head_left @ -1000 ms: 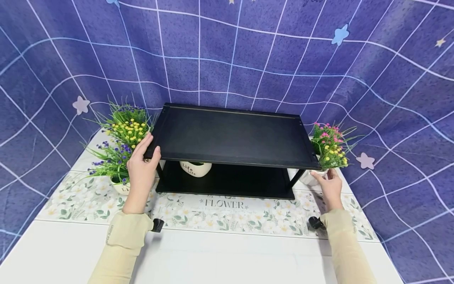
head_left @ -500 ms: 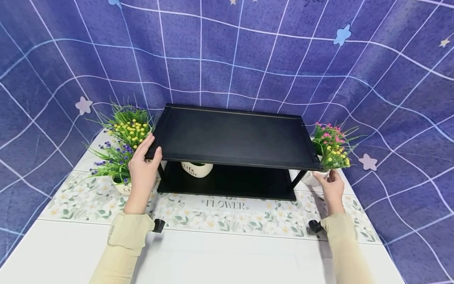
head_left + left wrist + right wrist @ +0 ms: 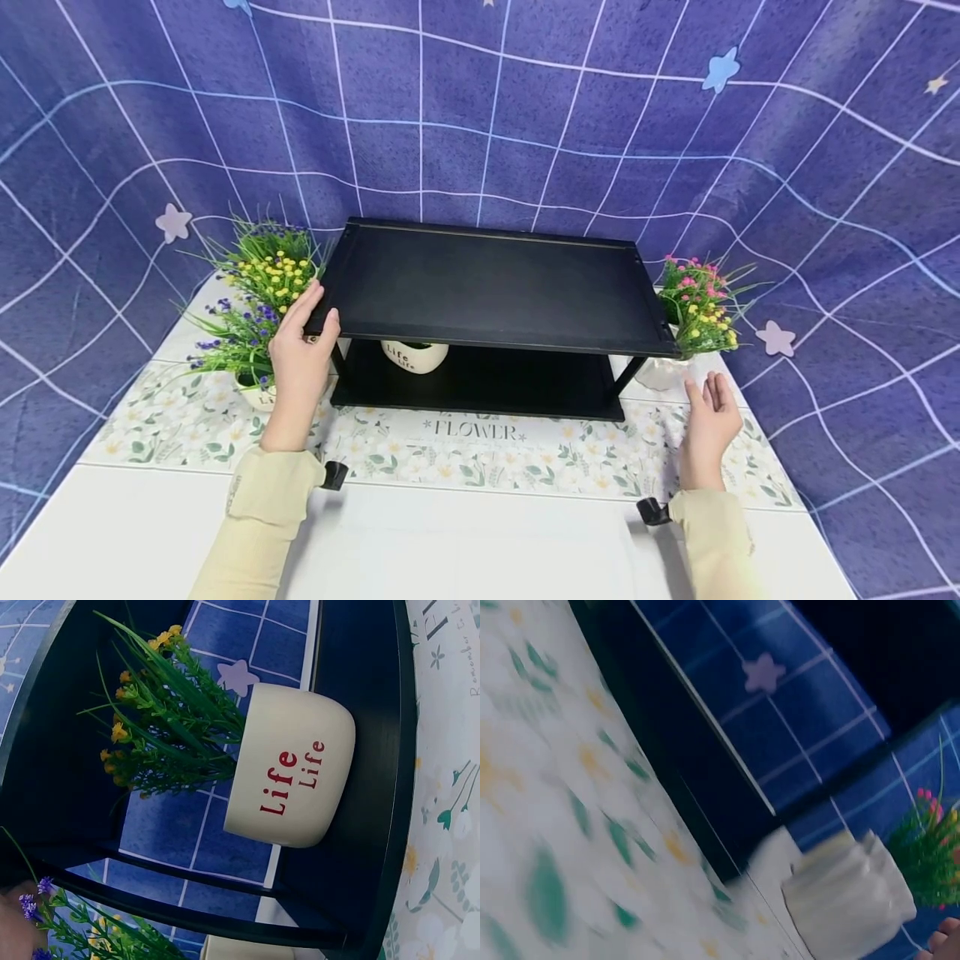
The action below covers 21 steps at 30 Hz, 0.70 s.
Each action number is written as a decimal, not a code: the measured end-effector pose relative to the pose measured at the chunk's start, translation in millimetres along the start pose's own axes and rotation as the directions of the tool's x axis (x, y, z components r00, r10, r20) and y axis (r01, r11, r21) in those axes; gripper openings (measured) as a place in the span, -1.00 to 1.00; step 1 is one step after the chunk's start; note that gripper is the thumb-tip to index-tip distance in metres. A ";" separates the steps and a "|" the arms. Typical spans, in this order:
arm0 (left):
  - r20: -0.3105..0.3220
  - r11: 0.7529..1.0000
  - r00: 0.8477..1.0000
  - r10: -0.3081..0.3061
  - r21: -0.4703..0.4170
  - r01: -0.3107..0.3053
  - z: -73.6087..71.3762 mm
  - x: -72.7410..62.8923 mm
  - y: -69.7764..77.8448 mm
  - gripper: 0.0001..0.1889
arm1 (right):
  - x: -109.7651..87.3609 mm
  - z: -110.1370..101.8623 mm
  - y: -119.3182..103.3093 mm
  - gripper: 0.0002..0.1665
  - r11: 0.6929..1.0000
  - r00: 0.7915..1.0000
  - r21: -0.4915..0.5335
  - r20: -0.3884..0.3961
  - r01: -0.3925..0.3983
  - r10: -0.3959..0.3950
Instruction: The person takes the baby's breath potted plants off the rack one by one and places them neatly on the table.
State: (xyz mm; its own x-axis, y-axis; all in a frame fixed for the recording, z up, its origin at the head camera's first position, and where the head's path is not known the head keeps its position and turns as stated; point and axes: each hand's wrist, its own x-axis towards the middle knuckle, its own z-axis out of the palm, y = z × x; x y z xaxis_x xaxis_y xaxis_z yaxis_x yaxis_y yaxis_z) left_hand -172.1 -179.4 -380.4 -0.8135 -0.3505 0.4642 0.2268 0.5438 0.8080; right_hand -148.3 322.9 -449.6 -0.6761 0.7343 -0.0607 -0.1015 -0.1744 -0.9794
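A black two-tier shelf stands on the table. At its front left corner my left hand grips the top board, thumb at the front edge and fingers along the left side. On the lower tier sits a cream pot with red "Life" lettering and yellow artificial flowers; the top board hides these flowers in the head view. My right hand holds nothing, its fingers loosely bent, just in front of a white pot with pink and yellow flowers beside the shelf's right end.
Left of the shelf stand potted flowers, purple in front and yellow behind. A floral runner lettered "FLOWER" lies under the shelf on the white table. A blue gridded curtain hangs behind.
My right hand has let go of the white pot and drawn back towards me. The left hand keeps its place on the shelf corner.
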 end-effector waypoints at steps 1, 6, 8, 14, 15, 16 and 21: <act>0.002 1.000 1.000 0.000 -0.002 0.000 0.0 0.1 -0.2 -0.53 | -4.9 0.8 0.6 -0.22 1.000 1.000 0.018 -0.009 0.005 -0.005; 0.003 1.000 1.000 -0.001 -0.010 0.001 -0.3 -0.6 0.4 -0.53 | -29.1 7.8 5.3 -0.27 0.999 0.999 0.002 -0.027 0.039 -0.039; 0.001 1.000 1.000 0.000 -0.006 0.000 -0.3 -0.9 0.2 -0.54 | -38.3 11.9 7.5 -0.29 0.998 0.998 -0.020 -0.021 0.060 -0.060; 0.001 1.000 1.000 0.005 -0.003 -0.005 -0.8 -1.3 0.6 -0.54 | -62.5 25.1 17.4 -0.33 0.991 0.994 -0.075 0.013 0.109 -0.109; 0.000 1.000 1.000 0.006 -0.004 -0.006 -0.8 -1.2 0.7 -0.54 | -66.2 27.8 19.7 -0.33 0.990 0.994 -0.084 0.026 0.110 -0.108; -0.002 1.000 1.000 0.007 -0.005 -0.007 -0.8 -1.0 0.7 -0.54 | -69.9 30.8 21.9 -0.33 0.991 0.994 -0.085 0.041 0.108 -0.105; -0.004 1.000 1.000 0.011 -0.012 -0.011 -0.4 -0.3 0.3 -0.54 | -87.3 46.2 31.2 -0.29 0.991 0.988 -0.080 0.123 0.104 -0.093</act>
State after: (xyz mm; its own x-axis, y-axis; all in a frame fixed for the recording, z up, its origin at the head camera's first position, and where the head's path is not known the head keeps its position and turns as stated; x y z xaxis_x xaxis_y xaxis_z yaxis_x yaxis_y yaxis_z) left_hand -171.6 -179.4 -380.2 -0.8088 -0.3471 0.4747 0.2423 0.5388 0.8068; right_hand -126.1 223.0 -466.0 -0.7483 0.6610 0.0552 -0.1122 -0.0441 -0.9927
